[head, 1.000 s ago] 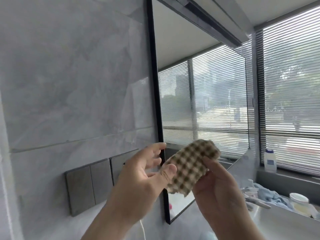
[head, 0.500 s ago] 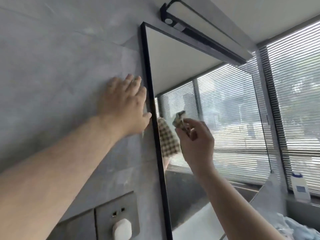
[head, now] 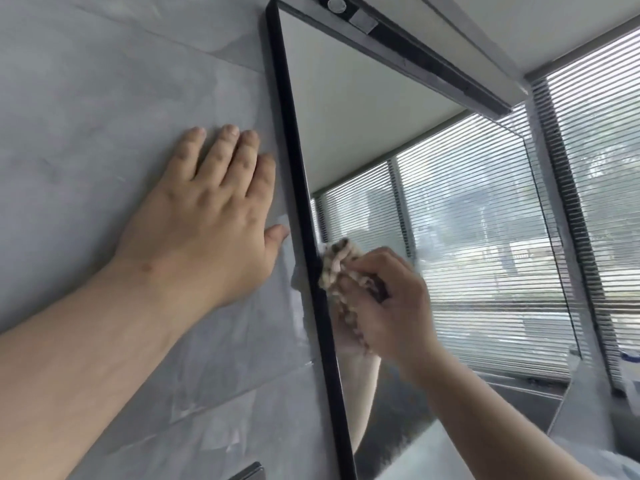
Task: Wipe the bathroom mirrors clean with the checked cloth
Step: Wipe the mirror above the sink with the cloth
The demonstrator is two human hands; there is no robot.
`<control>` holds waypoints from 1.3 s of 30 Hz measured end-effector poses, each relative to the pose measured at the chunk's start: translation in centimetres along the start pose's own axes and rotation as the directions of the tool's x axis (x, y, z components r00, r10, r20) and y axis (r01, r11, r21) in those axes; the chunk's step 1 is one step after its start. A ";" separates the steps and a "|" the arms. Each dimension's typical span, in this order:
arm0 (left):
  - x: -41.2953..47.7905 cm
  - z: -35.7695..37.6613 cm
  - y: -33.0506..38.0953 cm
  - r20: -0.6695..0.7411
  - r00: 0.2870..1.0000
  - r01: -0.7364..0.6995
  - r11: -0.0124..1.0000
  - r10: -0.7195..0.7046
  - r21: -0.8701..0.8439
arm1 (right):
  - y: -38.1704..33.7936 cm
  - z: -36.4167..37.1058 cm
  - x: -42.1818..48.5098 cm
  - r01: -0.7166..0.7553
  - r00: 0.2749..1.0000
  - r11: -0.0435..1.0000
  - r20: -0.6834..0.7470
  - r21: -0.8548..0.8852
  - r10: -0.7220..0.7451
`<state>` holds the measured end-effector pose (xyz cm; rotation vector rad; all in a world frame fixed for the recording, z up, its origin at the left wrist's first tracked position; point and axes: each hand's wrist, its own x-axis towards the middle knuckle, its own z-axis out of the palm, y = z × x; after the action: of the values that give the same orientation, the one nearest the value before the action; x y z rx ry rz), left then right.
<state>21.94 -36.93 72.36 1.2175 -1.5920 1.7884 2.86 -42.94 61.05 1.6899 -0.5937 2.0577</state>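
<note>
1. Pressing against the mirror (head: pixel 363 109), your right hand (head: pixel 391 303) keeps a tight grip on the bunched checked cloth (head: pixel 337 268), just inside the mirror's black left frame (head: pixel 294 161).
2. Your left hand (head: pixel 207 216) lies flat, fingers straight, on the grey wall (head: pixel 104 98) just left of that frame.

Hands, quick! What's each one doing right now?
Left hand: open, flat on the grey wall.
Right hand: closed around the checked cloth, pressing it on the mirror.

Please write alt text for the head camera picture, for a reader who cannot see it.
A right hand presses a bunched checked cloth against a black-framed mirror near its left edge. The left hand rests flat on the grey tiled wall beside it.
</note>
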 end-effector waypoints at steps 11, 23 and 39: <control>0.1 -0.6 0.6 0.083 0.996 0.008 0.996 -0.015 0.088 | 12.8 -6.3 6.2 -0.579 0.769 0.815 -0.357 -0.035 0.531; 1.5 -1.7 -0.9 0.156 0.986 -0.068 0.997 0.063 0.028 | -1.5 0.2 0.8 -0.003 0.996 0.999 0.089 0.050 -0.002; 2.5 -0.6 -1.6 0.186 0.978 -0.098 0.995 0.099 -0.012 | -2.2 2.8 16.0 0.013 0.997 0.999 0.072 -0.042 -0.010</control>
<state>21.76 -36.53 75.34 1.3615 -1.7870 1.7750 3.51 -41.98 77.44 1.7449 -0.6444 1.9700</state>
